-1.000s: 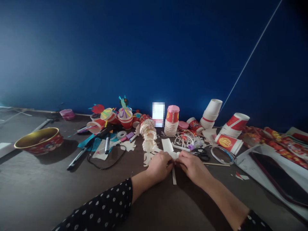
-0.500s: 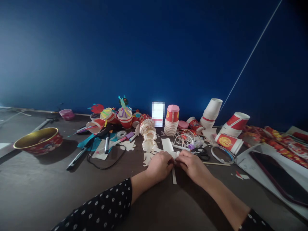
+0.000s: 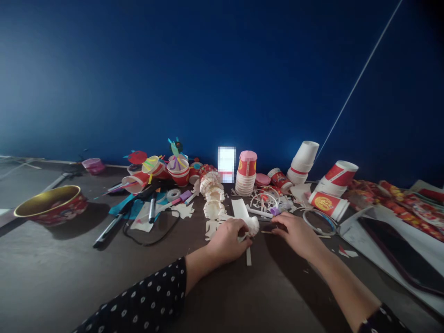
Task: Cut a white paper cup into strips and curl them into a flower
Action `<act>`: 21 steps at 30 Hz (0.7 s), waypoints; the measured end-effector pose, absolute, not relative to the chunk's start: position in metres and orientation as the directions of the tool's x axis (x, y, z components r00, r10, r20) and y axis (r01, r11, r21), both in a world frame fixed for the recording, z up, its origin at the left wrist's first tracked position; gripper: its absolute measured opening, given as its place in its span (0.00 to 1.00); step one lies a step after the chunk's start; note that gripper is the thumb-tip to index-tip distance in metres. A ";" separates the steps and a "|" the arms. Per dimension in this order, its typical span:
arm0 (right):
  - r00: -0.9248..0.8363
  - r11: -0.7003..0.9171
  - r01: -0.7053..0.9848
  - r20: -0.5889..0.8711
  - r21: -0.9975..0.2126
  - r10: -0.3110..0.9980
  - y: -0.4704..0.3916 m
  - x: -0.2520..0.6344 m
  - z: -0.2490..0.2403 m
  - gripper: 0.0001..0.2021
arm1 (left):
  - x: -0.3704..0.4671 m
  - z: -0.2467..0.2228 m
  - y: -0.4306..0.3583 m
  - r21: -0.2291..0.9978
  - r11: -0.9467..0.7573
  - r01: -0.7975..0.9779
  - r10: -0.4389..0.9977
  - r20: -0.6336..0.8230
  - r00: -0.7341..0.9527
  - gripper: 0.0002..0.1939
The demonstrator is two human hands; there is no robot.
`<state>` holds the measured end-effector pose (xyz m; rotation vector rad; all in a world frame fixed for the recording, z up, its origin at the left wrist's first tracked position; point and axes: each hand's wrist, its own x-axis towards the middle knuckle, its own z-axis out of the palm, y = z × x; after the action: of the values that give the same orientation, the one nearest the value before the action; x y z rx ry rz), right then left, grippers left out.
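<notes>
Near the table's front middle, my left hand (image 3: 231, 238) is closed, its thumb and fingers pinching a white piece of cut paper (image 3: 254, 225) with a curled edge. A narrow strip (image 3: 249, 257) sticks out below those fingers, and a flat white paper piece (image 3: 239, 209) extends above them. To the right, my right hand (image 3: 294, 233) is low over the table, thumb and fingers closing around a thin wooden stick (image 3: 267, 232). One end of the stick shows left of the fingertips; the hand covers its middle.
Behind my hands lies a chain of cut white paper cups (image 3: 213, 201). A cup stack (image 3: 246, 173) stands past it. Markers (image 3: 152, 208) and decorated cups (image 3: 179, 171) are left, beyond a gold-lined bowl (image 3: 52, 206). A phone (image 3: 398, 254) lies in a white tray at right.
My right hand has let go of the white paper and moved right, down to the wooden stick. My left hand keeps the paper, whose curled edge now shows. The view has shifted slightly.
</notes>
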<state>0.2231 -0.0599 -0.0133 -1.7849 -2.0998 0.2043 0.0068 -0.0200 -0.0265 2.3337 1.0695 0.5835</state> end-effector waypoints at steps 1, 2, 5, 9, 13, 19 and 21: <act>-0.125 0.171 0.930 0.159 -0.325 0.979 -0.060 0.225 -0.013 0.07 | 0.006 -0.026 -0.022 0.596 -0.575 0.561 0.774 0.173 0.609 0.10; -0.126 0.161 0.939 0.131 -0.305 0.983 -0.060 0.226 -0.012 0.06 | 0.005 -0.025 -0.023 0.586 -0.590 0.556 0.762 0.177 0.623 0.13; -0.119 0.134 0.956 0.072 -0.260 0.990 -0.061 0.227 -0.011 0.05 | 0.000 -0.021 -0.028 0.541 -0.632 0.555 0.725 0.158 0.671 0.23; -0.138 0.144 0.955 0.043 -0.260 0.990 -0.062 0.227 -0.010 0.04 | -0.007 -0.010 -0.029 0.497 -0.701 0.512 0.630 0.095 0.771 0.29; -0.201 0.196 0.932 0.014 -0.306 0.979 -0.064 0.225 -0.007 0.05 | -0.013 -0.003 -0.025 0.510 -0.722 0.467 0.559 0.033 0.829 0.30; -0.326 0.278 0.863 -0.045 -0.422 0.944 -0.066 0.220 -0.001 0.04 | -0.008 -0.020 -0.018 0.486 -0.786 0.382 0.522 0.190 0.832 0.24; -0.348 0.298 0.850 -0.039 -0.434 0.937 -0.067 0.218 -0.001 0.04 | -0.006 -0.027 -0.017 0.458 -0.811 0.364 0.508 0.245 0.826 0.22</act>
<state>0.2177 -0.0668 -0.0006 -1.6440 -2.3425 0.5687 -0.0058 -0.0166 -0.0268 2.6117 0.6526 0.5055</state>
